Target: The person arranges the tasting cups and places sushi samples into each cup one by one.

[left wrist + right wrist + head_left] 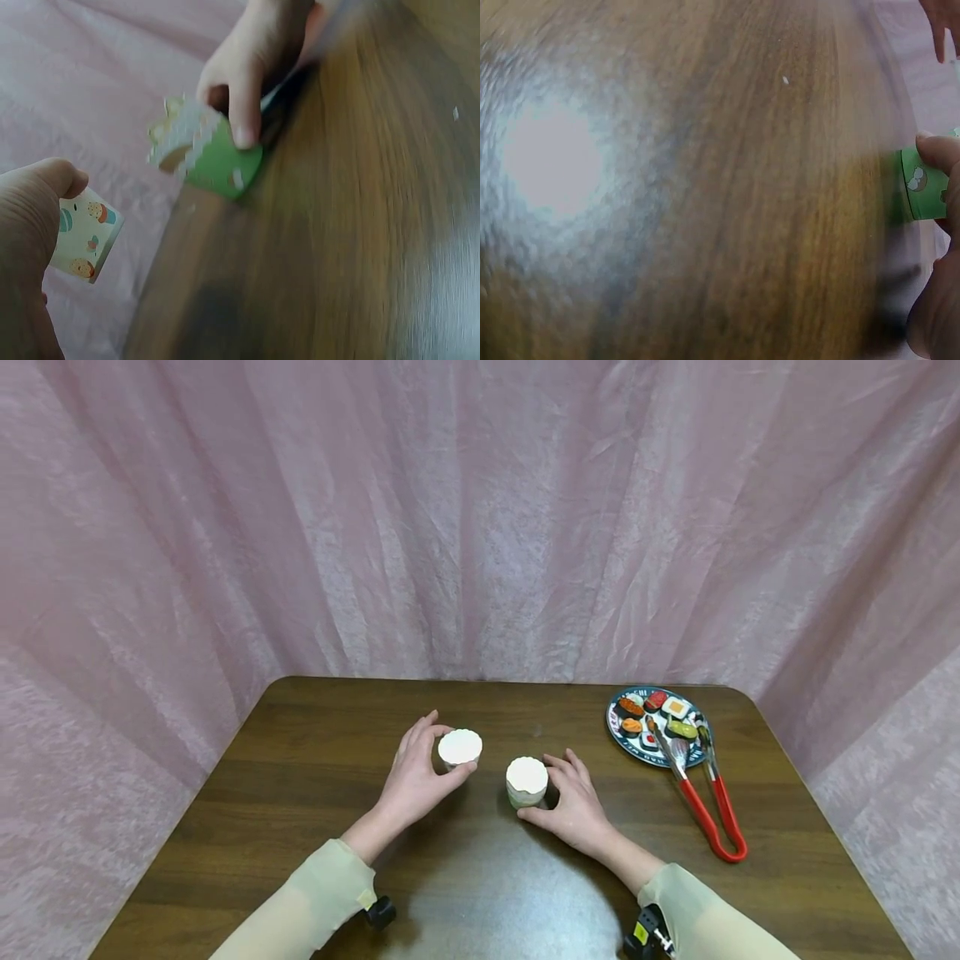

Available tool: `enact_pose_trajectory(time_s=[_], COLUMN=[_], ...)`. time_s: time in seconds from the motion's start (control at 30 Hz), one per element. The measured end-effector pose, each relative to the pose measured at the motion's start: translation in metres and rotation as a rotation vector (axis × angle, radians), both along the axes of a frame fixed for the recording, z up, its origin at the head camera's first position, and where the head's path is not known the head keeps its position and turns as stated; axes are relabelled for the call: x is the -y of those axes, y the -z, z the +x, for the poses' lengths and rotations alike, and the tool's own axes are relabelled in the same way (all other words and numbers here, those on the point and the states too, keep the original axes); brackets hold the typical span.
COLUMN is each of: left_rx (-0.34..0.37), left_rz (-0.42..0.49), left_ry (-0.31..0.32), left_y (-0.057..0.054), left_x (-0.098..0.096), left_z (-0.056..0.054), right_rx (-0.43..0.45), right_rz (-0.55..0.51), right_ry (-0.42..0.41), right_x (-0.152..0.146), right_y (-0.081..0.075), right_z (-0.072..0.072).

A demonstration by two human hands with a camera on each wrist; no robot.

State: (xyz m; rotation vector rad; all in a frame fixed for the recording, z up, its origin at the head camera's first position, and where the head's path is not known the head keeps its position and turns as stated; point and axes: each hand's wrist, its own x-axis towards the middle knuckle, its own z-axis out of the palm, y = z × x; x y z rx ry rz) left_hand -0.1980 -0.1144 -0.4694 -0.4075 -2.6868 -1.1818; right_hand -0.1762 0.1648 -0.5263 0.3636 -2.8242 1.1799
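Note:
Two small paper baking cups with wavy rims and white insides are at the middle of the table. My left hand (415, 777) holds one pale cup (460, 748) between thumb and fingers; cupcake prints show on its side (88, 232) in the left wrist view, where it appears raised off the table. To its right, my right hand (573, 810) grips a green paper cup (527, 783) around the side. This green cup (217, 154) seems to stand upright on the wood. In the right wrist view only part of the green cup (924, 184) shows, behind the thumb.
At the far right of the brown wooden table (315, 743) lies a round plate (617, 737) bearing several toy sushi pieces. Red-handled tongs (701, 806) rest with their metal ends over it. A pink curtain (480, 527) hangs behind the table.

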Motion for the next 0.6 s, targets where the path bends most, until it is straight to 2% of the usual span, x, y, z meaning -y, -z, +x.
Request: enact_pose_trajectory(time_s=[0.13, 0.27, 0.43, 0.6], left_rx=[0.005, 0.030, 0.093, 0.114], left_rz=[-0.039, -0.074, -0.063, -0.055], left_ry=[-0.036, -0.085, -0.177, -0.239], left_y=[0.009, 0.018, 0.025, 0.031], left_x=[0.018, 0.040, 0.068, 0.087], left_z=[-0.009, -0.023, -0.042, -0.061], right_rx=[0.005, 0.007, 0.015, 0.013], right_rz=[-0.005, 0.008, 0.013, 0.011], right_ry=[-0.002, -0.002, 0.002, 0.003], right_x=[0.000, -0.001, 0.000, 0.000], right_y=[0.000, 0.000, 0.000, -0.001], right_z=[0.000, 0.000, 0.000, 0.000])
